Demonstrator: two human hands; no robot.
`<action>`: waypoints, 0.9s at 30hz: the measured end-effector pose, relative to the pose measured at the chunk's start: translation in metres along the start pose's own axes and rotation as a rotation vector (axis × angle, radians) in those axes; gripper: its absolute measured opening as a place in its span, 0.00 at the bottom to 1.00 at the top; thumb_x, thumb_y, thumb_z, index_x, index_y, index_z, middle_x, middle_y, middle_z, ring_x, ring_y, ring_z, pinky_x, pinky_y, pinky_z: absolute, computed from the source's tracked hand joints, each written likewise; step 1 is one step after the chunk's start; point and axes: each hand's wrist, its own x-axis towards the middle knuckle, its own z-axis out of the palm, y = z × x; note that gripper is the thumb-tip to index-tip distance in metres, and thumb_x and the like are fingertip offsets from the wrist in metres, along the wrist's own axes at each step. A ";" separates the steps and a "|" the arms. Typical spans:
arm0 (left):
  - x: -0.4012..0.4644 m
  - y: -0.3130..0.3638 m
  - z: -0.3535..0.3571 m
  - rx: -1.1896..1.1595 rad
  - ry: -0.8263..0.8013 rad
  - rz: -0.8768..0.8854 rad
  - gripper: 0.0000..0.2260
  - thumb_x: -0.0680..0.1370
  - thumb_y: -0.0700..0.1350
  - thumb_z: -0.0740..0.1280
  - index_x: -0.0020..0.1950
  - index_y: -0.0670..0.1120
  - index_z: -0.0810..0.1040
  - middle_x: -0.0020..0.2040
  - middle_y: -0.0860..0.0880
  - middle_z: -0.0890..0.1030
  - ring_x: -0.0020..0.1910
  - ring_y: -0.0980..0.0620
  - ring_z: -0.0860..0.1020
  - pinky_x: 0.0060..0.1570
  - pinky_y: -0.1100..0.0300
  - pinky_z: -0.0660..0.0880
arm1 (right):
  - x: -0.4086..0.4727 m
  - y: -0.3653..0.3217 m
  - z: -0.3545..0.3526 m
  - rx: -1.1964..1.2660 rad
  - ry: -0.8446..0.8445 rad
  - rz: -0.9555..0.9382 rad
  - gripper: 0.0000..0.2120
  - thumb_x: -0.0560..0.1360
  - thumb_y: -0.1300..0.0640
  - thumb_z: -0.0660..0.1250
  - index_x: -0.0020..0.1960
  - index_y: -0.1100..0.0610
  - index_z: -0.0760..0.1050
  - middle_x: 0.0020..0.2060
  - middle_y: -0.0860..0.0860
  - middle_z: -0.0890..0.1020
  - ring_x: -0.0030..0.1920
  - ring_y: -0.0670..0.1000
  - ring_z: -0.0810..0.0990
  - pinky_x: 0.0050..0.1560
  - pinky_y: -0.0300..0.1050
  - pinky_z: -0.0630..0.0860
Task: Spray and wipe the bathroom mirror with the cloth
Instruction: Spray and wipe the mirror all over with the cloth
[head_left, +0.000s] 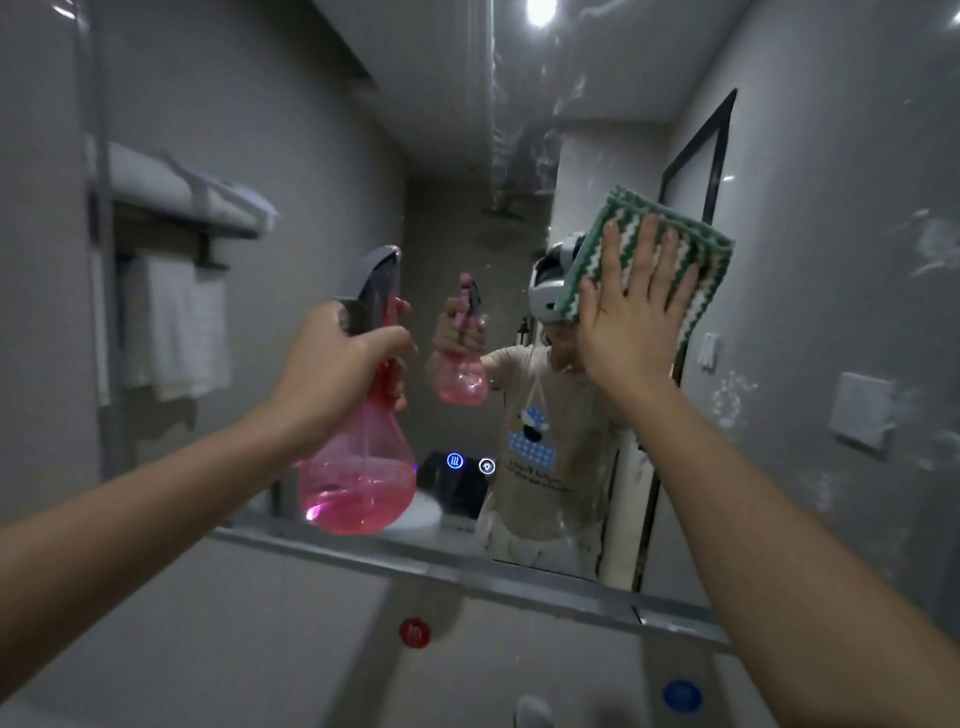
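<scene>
The right hand (631, 317) presses the green-and-white cloth (670, 254) flat-fingered against the mirror (831, 260), right of centre, well above its lower edge. The left hand (337, 364) grips the pink spray bottle (358, 478) by its neck, held near and left, off the glass.

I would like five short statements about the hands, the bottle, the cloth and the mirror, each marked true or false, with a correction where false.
1. The left hand grips the pink spray bottle. True.
2. The right hand presses the cloth flat on the mirror with straight fingers. True.
3. The cloth is plain blue. False: it has green and white stripes.
4. The spray bottle is empty. False: pink liquid fills its lower part.
5. Wet marks show on the mirror to the right of the cloth. True.
</scene>
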 end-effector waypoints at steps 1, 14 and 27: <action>-0.001 -0.001 -0.006 0.012 -0.006 0.001 0.09 0.65 0.33 0.66 0.44 0.41 0.74 0.22 0.48 0.70 0.19 0.49 0.67 0.21 0.60 0.69 | -0.004 -0.009 0.003 0.014 -0.002 0.038 0.28 0.81 0.45 0.43 0.78 0.52 0.41 0.77 0.58 0.45 0.77 0.60 0.42 0.72 0.55 0.32; 0.014 -0.027 -0.054 -0.013 -0.017 -0.031 0.11 0.73 0.28 0.62 0.50 0.40 0.74 0.22 0.50 0.69 0.19 0.52 0.68 0.20 0.61 0.68 | -0.061 -0.153 0.059 -0.001 -0.018 -0.153 0.28 0.77 0.47 0.49 0.76 0.51 0.58 0.75 0.55 0.61 0.75 0.57 0.57 0.73 0.58 0.48; 0.016 -0.014 -0.114 -0.016 0.104 -0.050 0.11 0.73 0.27 0.61 0.51 0.37 0.75 0.22 0.48 0.68 0.19 0.51 0.67 0.19 0.61 0.67 | -0.065 -0.196 0.058 -0.030 -0.267 -0.463 0.27 0.79 0.45 0.48 0.77 0.46 0.55 0.77 0.51 0.55 0.77 0.53 0.52 0.72 0.53 0.49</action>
